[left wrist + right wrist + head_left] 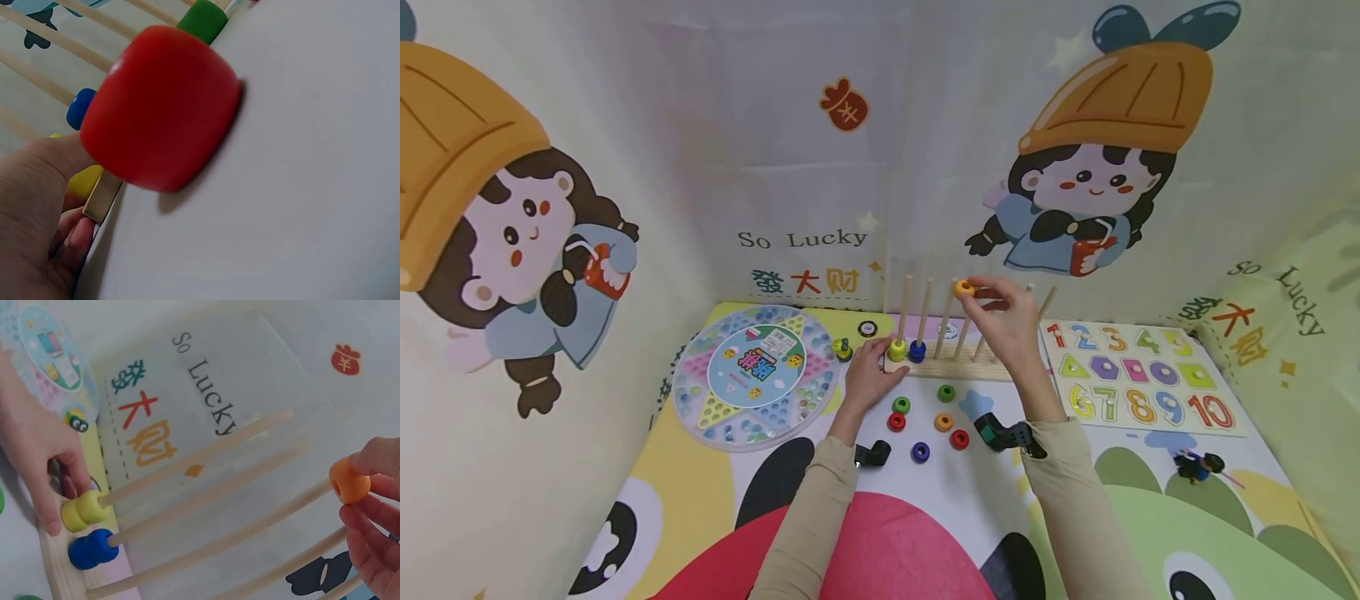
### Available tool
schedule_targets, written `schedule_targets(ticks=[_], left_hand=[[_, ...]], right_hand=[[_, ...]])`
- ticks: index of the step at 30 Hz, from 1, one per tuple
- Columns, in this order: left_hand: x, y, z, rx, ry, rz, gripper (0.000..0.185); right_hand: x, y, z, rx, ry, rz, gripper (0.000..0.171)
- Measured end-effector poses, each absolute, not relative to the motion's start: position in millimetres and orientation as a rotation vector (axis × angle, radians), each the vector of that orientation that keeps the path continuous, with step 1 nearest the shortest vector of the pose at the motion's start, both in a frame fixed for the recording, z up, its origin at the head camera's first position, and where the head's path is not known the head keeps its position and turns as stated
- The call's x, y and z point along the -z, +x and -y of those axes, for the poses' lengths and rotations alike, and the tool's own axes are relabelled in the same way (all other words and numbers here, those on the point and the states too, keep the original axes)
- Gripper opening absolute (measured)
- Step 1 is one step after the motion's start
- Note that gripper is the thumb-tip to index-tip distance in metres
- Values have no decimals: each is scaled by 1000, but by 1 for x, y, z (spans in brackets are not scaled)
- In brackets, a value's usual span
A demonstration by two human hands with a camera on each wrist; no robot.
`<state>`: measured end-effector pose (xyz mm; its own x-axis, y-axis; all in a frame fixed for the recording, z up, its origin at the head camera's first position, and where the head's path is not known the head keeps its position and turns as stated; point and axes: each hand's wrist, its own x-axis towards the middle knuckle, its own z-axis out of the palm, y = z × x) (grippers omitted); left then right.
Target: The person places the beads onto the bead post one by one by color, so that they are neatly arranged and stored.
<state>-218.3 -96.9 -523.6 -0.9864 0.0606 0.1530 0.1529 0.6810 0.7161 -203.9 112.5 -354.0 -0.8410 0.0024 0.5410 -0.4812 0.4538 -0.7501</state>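
My left hand (867,379) grips the left end of a wooden peg rack's base (58,565), thumb and fingers on either side of it. My right hand (1006,327) pinches an orange bead (350,481) between thumb and fingertips. The bead is at the top of the third upright peg (250,531); whether the tip is inside its hole, I cannot tell. Yellow beads (85,511) sit low on the first peg, blue beads (94,549) on the second. Close to the left wrist camera, a red bead (159,109) hides part of the rack.
Several loose beads lie before the rack, including a green bead (946,393), an orange bead (943,422) and a dark blue bead (921,452). A round game board (700,408) stands left, a number puzzle board (1142,375) right. A small dark figurine (1198,467) lies far right.
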Motion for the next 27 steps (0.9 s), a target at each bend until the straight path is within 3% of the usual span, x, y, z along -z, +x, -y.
schedule_targets(ticks=[27], left_hand=[[522,-217,97,1211,-157,2773,69]], right_hand=[[336,-213,-94,-1068,302,2337,20]])
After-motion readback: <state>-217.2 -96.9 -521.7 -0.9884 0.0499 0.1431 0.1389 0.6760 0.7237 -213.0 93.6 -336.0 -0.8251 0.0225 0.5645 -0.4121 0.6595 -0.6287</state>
